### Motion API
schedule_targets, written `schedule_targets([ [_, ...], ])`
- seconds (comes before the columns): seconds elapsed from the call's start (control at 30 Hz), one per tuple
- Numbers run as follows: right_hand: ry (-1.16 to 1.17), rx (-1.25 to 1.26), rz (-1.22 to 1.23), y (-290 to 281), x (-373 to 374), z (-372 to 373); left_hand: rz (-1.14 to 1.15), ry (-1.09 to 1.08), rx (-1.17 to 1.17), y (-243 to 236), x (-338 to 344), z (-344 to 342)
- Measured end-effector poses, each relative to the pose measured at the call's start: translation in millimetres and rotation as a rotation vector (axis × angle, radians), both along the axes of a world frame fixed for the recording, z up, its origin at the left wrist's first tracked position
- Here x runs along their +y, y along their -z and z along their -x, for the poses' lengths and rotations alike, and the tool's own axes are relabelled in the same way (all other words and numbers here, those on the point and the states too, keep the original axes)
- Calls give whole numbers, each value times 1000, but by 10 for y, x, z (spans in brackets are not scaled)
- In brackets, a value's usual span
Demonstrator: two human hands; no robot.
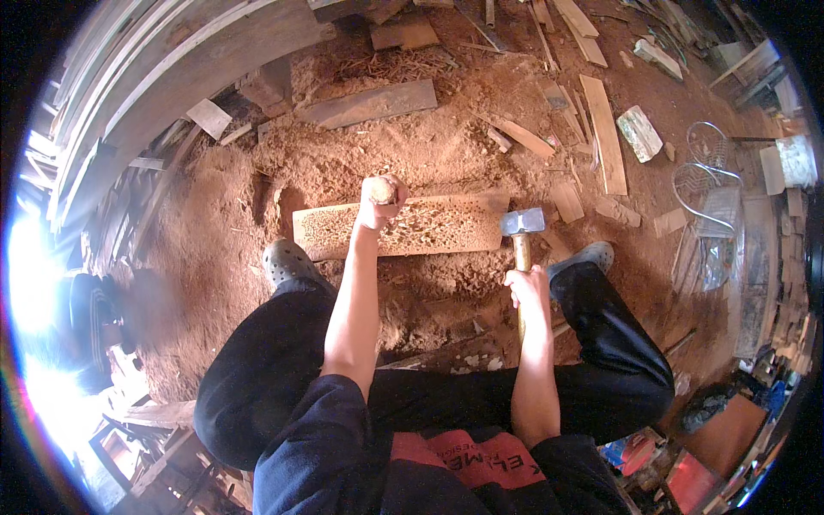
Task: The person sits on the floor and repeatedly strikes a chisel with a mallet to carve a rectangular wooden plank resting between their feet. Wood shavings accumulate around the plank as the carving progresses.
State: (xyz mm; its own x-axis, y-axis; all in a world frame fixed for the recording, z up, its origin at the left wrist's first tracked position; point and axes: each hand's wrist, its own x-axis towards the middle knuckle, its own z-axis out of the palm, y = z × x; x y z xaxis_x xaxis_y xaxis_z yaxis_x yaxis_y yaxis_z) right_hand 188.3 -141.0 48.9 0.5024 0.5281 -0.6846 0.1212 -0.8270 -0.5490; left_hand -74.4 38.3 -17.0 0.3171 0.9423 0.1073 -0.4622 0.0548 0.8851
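A thick wooden plank (pixel 446 225) lies crosswise between my feet, its upper face covered with small pits and gouges. Above its middle-left part, my left hand (pixel 380 204) is closed around an upright tool with a round, wood-coloured end (pixel 384 190); the hand hides the rest of it, so its kind does not show. My right hand (pixel 530 287) grips the wooden handle of a hammer (pixel 524 222). The grey steel head is held up by the plank's right end, apart from my left hand.
Sawdust and wood chips (pixel 438 296) cover the reddish ground around the plank. Loose boards (pixel 605 133) and offcuts lie beyond and to the right. Long planks (pixel 206 77) are stacked at the far left. A wire-frame chair (pixel 717 202) stands at the right. My shoes (pixel 287 262) flank the plank.
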Motion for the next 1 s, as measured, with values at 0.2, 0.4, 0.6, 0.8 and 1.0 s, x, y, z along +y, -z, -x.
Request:
schedule_targets([
  [0.2, 52, 56, -71, 83, 25, 3, -128, 69, 16, 36, 22, 69],
  [0.4, 2, -2, 3, 101, 38, 3, 34, -4, -262, 50, -7, 124],
  [0.6, 42, -8, -17, 4, 32, 48, 67, -51, -409, -68, -86, 156],
  [0.8, 28, 12, -39, 57, 35, 10, 58, -71, -552, 116, -30, 392],
  [1.0, 44, -2, -38, -14, 50, 66, 103, -120, -412, 108, -72, 254],
])
